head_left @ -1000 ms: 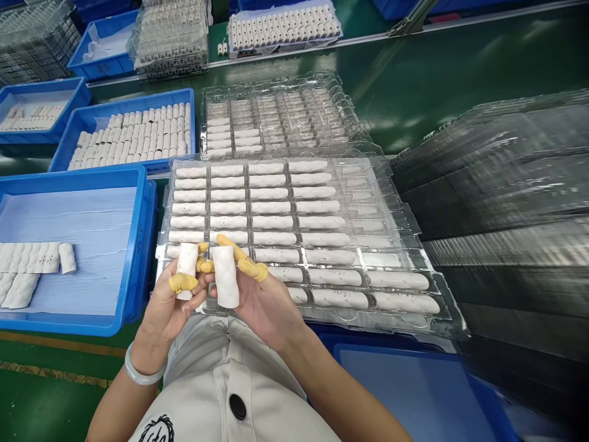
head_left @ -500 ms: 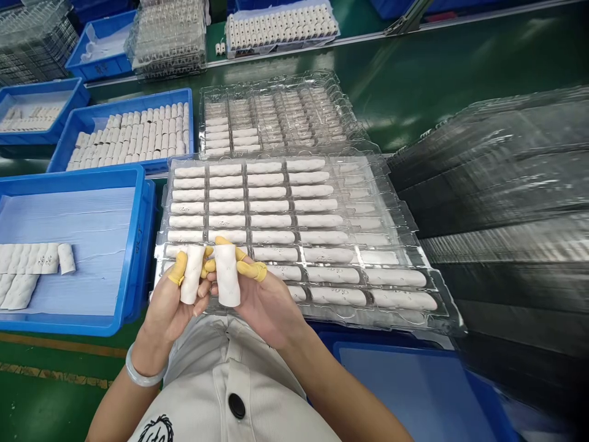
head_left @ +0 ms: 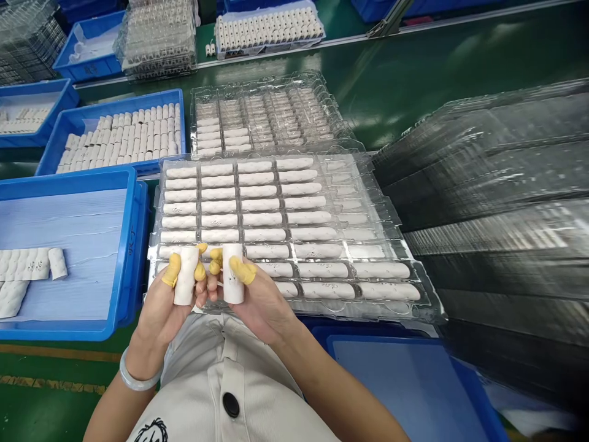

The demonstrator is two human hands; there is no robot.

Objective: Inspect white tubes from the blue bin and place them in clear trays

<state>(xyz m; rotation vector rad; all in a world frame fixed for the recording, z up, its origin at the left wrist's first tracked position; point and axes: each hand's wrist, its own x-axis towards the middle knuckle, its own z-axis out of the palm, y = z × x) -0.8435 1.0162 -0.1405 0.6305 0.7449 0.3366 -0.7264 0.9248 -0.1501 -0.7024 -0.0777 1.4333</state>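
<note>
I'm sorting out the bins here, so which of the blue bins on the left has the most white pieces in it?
The middle blue bin, just behind the nearest one. It is packed with rows of white pieces, while the nearest bin holds only a few at its left edge.

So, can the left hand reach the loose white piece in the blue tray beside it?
Probably not: the left hand already holds a white piece, though the blue tray lies open beside it.
</note>
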